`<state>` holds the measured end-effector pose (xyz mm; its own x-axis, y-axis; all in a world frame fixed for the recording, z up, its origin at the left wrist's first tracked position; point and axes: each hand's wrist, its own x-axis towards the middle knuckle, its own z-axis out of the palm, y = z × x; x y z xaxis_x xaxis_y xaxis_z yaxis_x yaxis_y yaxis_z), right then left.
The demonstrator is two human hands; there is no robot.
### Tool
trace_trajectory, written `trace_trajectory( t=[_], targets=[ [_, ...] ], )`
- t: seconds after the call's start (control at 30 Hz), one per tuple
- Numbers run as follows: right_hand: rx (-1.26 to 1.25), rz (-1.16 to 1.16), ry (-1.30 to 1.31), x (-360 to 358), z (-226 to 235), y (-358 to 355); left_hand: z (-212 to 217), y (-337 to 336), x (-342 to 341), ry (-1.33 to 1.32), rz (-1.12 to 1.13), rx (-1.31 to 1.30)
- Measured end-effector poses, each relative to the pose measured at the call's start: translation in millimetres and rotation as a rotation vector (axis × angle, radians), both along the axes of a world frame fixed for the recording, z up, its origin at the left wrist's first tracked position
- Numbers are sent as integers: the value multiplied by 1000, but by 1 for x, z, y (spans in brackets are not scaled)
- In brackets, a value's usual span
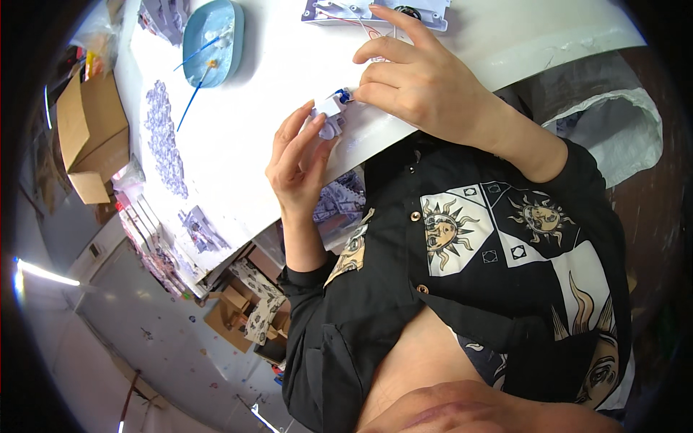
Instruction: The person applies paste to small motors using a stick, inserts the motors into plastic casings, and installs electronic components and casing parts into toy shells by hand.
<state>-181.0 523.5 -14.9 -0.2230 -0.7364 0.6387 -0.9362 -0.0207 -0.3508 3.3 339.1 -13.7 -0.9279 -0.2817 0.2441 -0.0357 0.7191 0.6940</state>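
My left hand (297, 162) holds a small pale lavender plastic part (330, 128) between thumb and fingers, over the table's near edge. A white block (328, 107) sits on that part, with a small dark blue piece (343, 95) at its upper right. Close beside the blue piece, my right hand (415, 83) has its thumb and index finger pinched together; what lies between them is too small to make out. Its other fingers reach toward a lavender plastic casing (339, 13). Thin red and white wires (372, 32) run from the casing toward my right hand, which hides part of them.
On the white table (260, 180) stands a blue dish (189, 50) with two blue sticks and white paste. A heap of small lavender parts (164, 137) lies left, with more pieces (202, 229) nearby. Cardboard box (94, 130) far left; white bag (628, 137) right.
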Motion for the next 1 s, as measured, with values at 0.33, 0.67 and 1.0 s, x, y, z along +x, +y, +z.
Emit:
trace_trajectory(
  t=[0.33, 0.67, 1.0],
  targets=[
    [49, -9, 25, 4, -12, -3, 19, 13, -13, -55, -46, -281],
    [-31, -27, 22, 11, -9, -13, 43, 26, -14, -184, -28, -442],
    [-61, -46, 182, 8, -18, -57, 25, 4, -17, -28, 61, -93]
  ],
)
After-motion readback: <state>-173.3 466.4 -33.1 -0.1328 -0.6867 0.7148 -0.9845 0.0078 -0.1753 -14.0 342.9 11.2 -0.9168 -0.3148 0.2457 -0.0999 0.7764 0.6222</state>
